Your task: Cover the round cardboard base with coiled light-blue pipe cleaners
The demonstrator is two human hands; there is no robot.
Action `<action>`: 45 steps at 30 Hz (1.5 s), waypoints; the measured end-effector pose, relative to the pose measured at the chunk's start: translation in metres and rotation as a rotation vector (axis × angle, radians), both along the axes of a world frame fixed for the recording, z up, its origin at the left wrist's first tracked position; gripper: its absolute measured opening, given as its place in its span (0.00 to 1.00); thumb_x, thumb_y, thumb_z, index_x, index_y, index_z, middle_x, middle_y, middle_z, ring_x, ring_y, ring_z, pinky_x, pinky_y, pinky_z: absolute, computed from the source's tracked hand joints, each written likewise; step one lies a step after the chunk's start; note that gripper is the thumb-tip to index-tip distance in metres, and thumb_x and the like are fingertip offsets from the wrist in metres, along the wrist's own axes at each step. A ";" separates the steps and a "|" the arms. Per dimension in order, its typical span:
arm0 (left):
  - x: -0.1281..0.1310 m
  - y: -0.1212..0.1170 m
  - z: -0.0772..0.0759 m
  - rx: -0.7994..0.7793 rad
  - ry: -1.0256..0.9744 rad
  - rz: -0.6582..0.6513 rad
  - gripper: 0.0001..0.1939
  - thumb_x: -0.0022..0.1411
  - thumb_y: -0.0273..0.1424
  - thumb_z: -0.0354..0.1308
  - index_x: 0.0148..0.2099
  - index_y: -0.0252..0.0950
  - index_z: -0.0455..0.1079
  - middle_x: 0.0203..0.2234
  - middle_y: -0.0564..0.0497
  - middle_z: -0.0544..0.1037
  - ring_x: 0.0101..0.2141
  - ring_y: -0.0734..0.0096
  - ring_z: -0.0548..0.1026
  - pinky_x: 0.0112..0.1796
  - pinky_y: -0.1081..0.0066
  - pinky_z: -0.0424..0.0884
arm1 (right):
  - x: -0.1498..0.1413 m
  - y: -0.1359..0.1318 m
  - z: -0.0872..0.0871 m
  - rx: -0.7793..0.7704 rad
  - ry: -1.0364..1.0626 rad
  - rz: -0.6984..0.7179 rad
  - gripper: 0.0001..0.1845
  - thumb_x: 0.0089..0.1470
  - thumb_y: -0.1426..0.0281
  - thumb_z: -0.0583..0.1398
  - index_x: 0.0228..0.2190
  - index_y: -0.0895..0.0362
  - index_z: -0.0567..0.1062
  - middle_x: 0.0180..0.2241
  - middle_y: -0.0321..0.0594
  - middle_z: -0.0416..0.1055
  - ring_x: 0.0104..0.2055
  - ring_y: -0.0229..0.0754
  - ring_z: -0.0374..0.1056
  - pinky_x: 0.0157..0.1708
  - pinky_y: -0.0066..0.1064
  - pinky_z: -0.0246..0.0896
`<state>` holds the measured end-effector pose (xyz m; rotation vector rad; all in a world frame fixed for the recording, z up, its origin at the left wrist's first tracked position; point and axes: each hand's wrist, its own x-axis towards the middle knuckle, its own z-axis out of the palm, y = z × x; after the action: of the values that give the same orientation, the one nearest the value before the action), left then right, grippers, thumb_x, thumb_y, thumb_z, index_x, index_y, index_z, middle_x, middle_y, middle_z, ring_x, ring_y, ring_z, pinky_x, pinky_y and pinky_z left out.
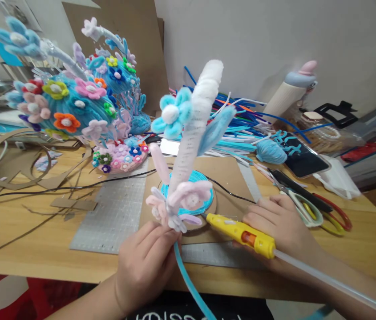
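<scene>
My left hand (146,260) pinches the base of a white pipe-cleaner stem (192,120), which stands upright and leans slightly right. A blue flower (171,114) with a white centre, a blue leaf (217,129) and pink petals (192,195) are fixed to it. From under my left fingers a blue pipe cleaner (189,282) trails down. My right hand (274,222) is wrapped round a yellow glue gun (241,232) with a clear glue stick in its back. Its nozzle points left, close to the stem's base. Behind the stem lies a cardboard disc with a blue pipe-cleaner coil (206,189).
Flower-covered pipe-cleaner pieces (74,106) stand at the left. Cardboard rings (10,158) lie below them. Loose pipe cleaners (231,129) are heaped at the back. Scissors (328,213), a phone (303,155) and a white bottle (291,91) sit at the right. A black cord (74,186) crosses the grey mat (107,222).
</scene>
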<state>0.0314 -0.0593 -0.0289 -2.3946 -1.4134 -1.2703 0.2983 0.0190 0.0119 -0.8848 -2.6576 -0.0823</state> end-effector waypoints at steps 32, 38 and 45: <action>0.000 0.001 0.001 0.008 0.011 0.018 0.11 0.55 0.18 0.61 0.41 0.32 0.71 0.30 0.48 0.79 0.34 0.65 0.77 0.37 0.67 0.74 | 0.009 0.012 0.009 -0.138 0.033 -0.060 0.17 0.60 0.58 0.53 0.26 0.55 0.71 0.22 0.37 0.67 0.28 0.43 0.58 0.35 0.38 0.44; 0.001 0.001 0.001 0.009 0.004 0.014 0.11 0.55 0.18 0.61 0.40 0.32 0.71 0.30 0.47 0.79 0.34 0.65 0.77 0.37 0.67 0.74 | 0.015 0.016 0.007 -0.105 -0.001 -0.083 0.19 0.60 0.57 0.52 0.24 0.55 0.70 0.22 0.38 0.67 0.27 0.42 0.59 0.34 0.38 0.44; 0.001 0.001 0.002 0.014 0.003 0.006 0.12 0.53 0.17 0.62 0.41 0.31 0.71 0.30 0.47 0.79 0.34 0.66 0.76 0.36 0.67 0.73 | 0.021 0.022 0.008 -0.109 -0.005 -0.079 0.18 0.60 0.58 0.52 0.24 0.55 0.69 0.22 0.37 0.68 0.27 0.42 0.58 0.33 0.38 0.43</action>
<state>0.0321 -0.0578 -0.0273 -2.3802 -1.4047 -1.2709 0.3191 0.0413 0.0195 -1.0248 -2.6533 0.0421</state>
